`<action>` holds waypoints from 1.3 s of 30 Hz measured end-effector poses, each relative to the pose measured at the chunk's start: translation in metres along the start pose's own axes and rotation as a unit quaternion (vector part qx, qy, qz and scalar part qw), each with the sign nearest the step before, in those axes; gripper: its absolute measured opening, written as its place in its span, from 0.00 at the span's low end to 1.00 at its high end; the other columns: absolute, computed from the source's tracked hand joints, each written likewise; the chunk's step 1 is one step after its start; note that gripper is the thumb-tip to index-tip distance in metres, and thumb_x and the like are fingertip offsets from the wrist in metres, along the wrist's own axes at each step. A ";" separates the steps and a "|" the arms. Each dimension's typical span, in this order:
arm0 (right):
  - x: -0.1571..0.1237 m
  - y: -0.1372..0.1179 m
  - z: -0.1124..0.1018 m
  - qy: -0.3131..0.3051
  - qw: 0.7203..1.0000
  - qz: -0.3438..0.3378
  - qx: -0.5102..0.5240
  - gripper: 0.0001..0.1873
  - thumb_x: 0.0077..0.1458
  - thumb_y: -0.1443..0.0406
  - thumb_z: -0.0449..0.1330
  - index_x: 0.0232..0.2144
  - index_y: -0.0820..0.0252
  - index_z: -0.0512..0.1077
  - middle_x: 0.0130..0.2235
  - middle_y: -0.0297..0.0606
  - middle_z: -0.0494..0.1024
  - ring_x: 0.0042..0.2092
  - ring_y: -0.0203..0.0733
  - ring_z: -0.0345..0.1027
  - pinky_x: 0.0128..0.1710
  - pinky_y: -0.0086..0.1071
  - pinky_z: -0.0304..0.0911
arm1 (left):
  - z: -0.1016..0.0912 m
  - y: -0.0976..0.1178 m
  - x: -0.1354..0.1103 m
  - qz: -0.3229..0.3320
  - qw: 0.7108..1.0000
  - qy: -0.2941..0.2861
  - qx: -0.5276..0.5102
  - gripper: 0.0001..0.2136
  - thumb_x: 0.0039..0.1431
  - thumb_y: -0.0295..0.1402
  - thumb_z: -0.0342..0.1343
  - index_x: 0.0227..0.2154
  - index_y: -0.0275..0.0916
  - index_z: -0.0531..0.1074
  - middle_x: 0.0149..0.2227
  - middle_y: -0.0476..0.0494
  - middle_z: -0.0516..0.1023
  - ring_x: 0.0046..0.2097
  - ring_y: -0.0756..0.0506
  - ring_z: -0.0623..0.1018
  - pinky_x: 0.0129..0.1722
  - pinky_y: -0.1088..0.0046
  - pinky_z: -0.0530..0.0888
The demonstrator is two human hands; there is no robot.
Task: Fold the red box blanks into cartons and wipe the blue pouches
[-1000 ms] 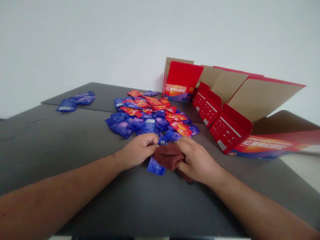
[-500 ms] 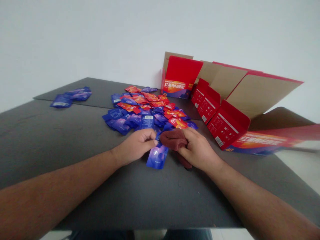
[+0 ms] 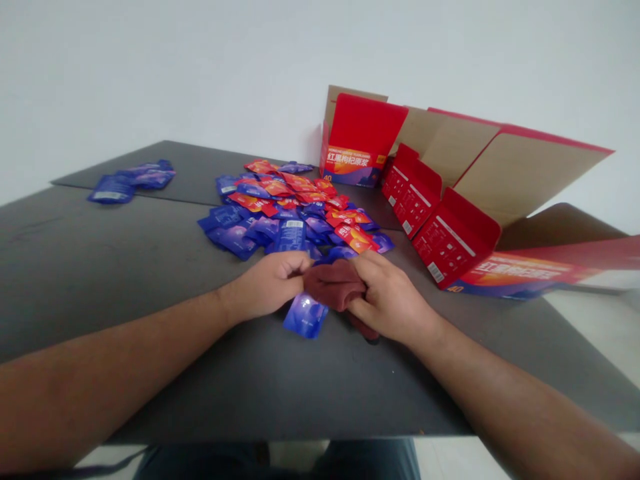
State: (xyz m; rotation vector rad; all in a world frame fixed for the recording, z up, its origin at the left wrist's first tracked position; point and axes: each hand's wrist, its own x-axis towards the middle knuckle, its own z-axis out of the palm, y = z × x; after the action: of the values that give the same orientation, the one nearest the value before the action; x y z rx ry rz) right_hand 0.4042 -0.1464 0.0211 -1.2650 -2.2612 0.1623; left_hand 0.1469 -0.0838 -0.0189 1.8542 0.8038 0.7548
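Note:
My left hand [image 3: 275,283] is closed in a pinch at the upper end of a blue-purple sachet [image 3: 306,315], which hangs below the fingers. A folded brown cloth [image 3: 336,283] is gripped in my right hand [image 3: 393,297], its front part lying over the top of that sachet and meeting my left fingertips. Another fold of the cloth droops under my right hand. Just beyond both hands lies a loose heap of blue and red sachets [image 3: 295,200]; one blue sachet [image 3: 291,235] shows a white barcode label.
A few blue sachets [image 3: 133,183] lie apart at the far left of the dark table [image 3: 240,393]. Open red cartons stand on the right: a small one [image 3: 353,163] at the back, two flapped ones [image 3: 455,240] in a row, and a large carton side [image 3: 525,275] near the edge.
The cloth in my right hand has moved left over the sachet's top, up against my left fingers. The sachet has tilted slightly. The whole view has shifted a little.

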 end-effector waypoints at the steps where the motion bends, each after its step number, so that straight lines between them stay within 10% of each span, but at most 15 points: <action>1: 0.000 0.000 0.000 0.004 1.000 0.015 -0.009 0.05 0.58 0.68 0.62 0.38 0.55 0.73 0.39 0.39 0.79 0.43 0.47 0.74 0.43 0.39 0.68 | 0.000 0.000 0.000 0.004 1.000 0.002 0.005 0.11 0.64 0.39 0.62 0.29 0.39 0.73 0.31 0.49 0.77 0.34 0.48 0.73 0.35 0.71 0.69; 15: 0.005 0.004 -0.005 -0.010 0.997 0.076 0.003 0.15 0.61 0.67 0.63 0.50 0.57 0.80 0.47 0.43 0.84 0.50 0.51 0.78 0.52 0.43 0.70 | 0.001 0.000 -0.001 0.017 1.000 0.001 0.026 0.10 0.63 0.37 0.61 0.28 0.39 0.72 0.29 0.50 0.75 0.32 0.48 0.72 0.33 0.73 0.69; 28: 0.000 -0.003 -0.003 -0.014 1.000 0.012 -0.003 0.07 0.56 0.68 0.64 0.39 0.57 0.76 0.41 0.41 0.80 0.44 0.48 0.75 0.44 0.39 0.68 | -0.001 -0.001 0.000 0.007 1.000 -0.015 0.015 0.11 0.66 0.42 0.62 0.34 0.39 0.78 0.36 0.47 0.83 0.38 0.45 0.78 0.40 0.69 0.73; 39: 0.000 -0.010 -0.004 -0.024 0.999 0.026 -0.030 0.09 0.57 0.69 0.65 0.42 0.57 0.76 0.44 0.42 0.81 0.48 0.50 0.76 0.48 0.40 0.70 | 0.002 0.007 -0.001 0.003 0.996 0.065 0.059 0.13 0.70 0.41 0.55 0.29 0.41 0.69 0.27 0.52 0.71 0.30 0.48 0.68 0.31 0.71 0.65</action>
State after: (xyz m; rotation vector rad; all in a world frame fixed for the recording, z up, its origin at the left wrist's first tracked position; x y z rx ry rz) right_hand 0.3989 -0.1525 0.0281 -1.3646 -2.2911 0.1470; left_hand 0.1494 -0.0884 -0.0139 1.9281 0.9444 0.8544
